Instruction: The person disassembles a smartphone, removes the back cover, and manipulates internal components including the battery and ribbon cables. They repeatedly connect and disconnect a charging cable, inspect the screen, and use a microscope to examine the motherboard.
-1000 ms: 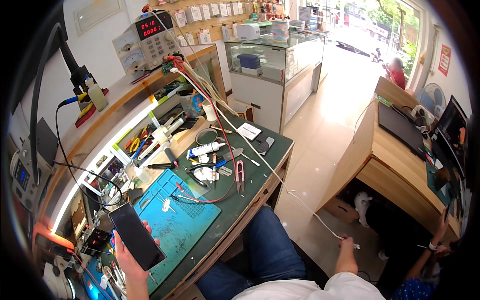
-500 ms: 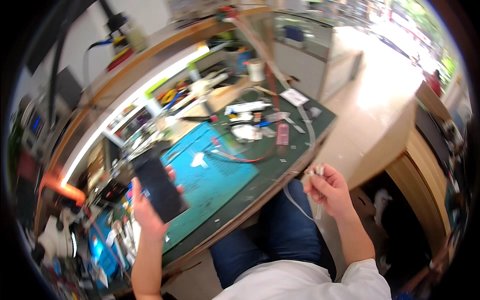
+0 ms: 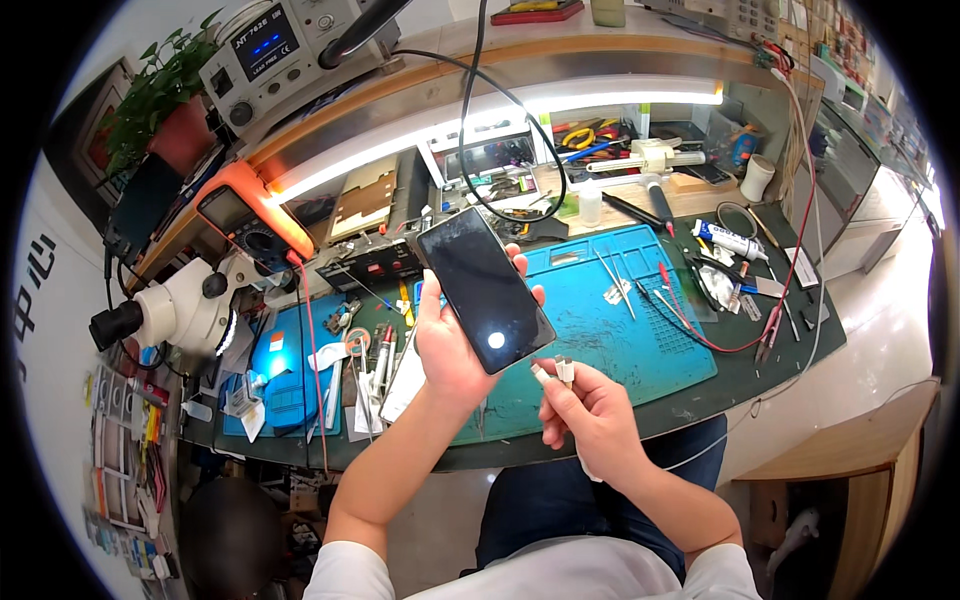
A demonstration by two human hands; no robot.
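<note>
Black Rectangular Phone, White Cable Connectors Held Close

My left fingers curl around the phone, partly over the blue rectangular mat on the dark-green surface; near the phone's lower end, my right fingers pinch the connectors.

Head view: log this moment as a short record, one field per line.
Left hand: holds phone
Screen: dark, bright spot near its lower end
Right hand: holds white cable plugs
Plugs to phone: close, not inserted
Bench: blue mat beyond the hands
Left side: white microscope, orange multimeter
</note>
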